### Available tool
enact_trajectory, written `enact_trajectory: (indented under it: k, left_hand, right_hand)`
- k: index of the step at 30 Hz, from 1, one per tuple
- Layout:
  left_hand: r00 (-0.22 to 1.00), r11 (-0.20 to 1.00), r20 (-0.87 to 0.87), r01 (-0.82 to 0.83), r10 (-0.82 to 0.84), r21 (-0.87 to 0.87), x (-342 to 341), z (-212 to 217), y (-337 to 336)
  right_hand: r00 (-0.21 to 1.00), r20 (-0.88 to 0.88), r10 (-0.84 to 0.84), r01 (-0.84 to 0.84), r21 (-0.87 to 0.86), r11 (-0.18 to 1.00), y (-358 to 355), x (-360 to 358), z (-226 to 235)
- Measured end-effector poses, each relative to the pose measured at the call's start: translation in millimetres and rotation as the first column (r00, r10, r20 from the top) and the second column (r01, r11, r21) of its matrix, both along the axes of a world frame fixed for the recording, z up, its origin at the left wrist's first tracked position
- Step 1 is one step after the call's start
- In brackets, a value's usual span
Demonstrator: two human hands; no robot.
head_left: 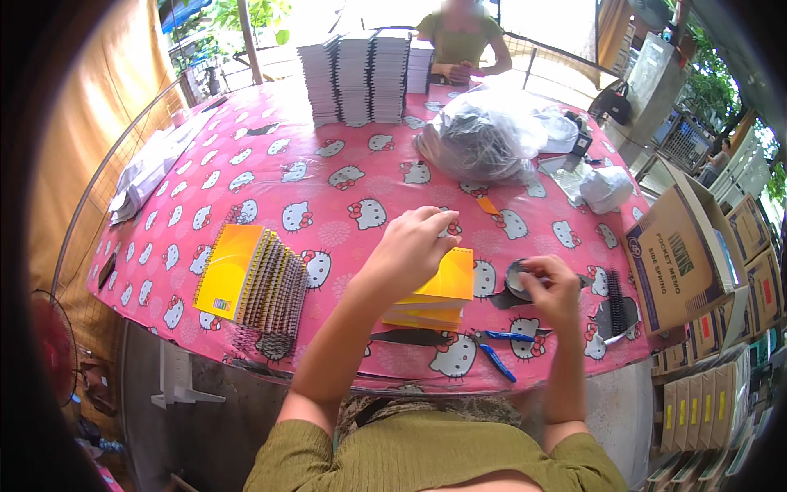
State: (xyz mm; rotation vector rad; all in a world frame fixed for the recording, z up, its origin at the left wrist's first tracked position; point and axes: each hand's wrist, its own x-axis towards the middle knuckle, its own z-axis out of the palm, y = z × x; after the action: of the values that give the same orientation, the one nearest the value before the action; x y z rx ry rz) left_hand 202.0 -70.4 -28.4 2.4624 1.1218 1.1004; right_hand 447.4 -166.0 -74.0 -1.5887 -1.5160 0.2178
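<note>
A stack of loose yellow-covered notepads (449,279) lies in front of me. Over its far left corner is my left hand (410,246), fingers curled together, with a small whitish bit at the fingertips that I cannot make out. My right hand (554,287) is closed, its fingertips at a small round dark-rimmed thing with a pale middle (516,280); whether they grip it or something in it is hidden. Blue-handled pliers (497,362) rest near the table's front edge. To the left stands a row of spiral-bound yellow notebooks (229,271).
Tall stacks of spiral-bound books (354,79) stand at the far side, near another person (463,45). A clear plastic bag (484,135) bulges at back right. Black spiral coils (616,302) lie by the right edge, beside a cardboard box (676,254). Folded sheets (156,168) lie far left.
</note>
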Motion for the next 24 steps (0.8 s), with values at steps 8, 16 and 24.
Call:
enact_trajectory:
  k: [8, 16, 24]
  left_hand:
    - [0.977, 0.86, -0.005, 0.187, -0.215, -0.476, 24, -31, 45]
    - [0.955, 0.953, 0.057, 0.284, -0.291, 0.105, -9, -9, -6]
    - [0.936, 0.961, 0.219, 0.274, -0.276, 0.039, -3, -11, -3]
  right_hand:
    - [0.991, -0.047, 0.128, -0.125, 0.045, 0.991, 11, -19, 3]
    - [0.978, -0.102, 0.179, -0.156, 0.205, 0.966, 8, -42, 22]
    - [0.965, -0.03, 0.261, -0.257, 0.097, 0.962, 13, -49, 42]
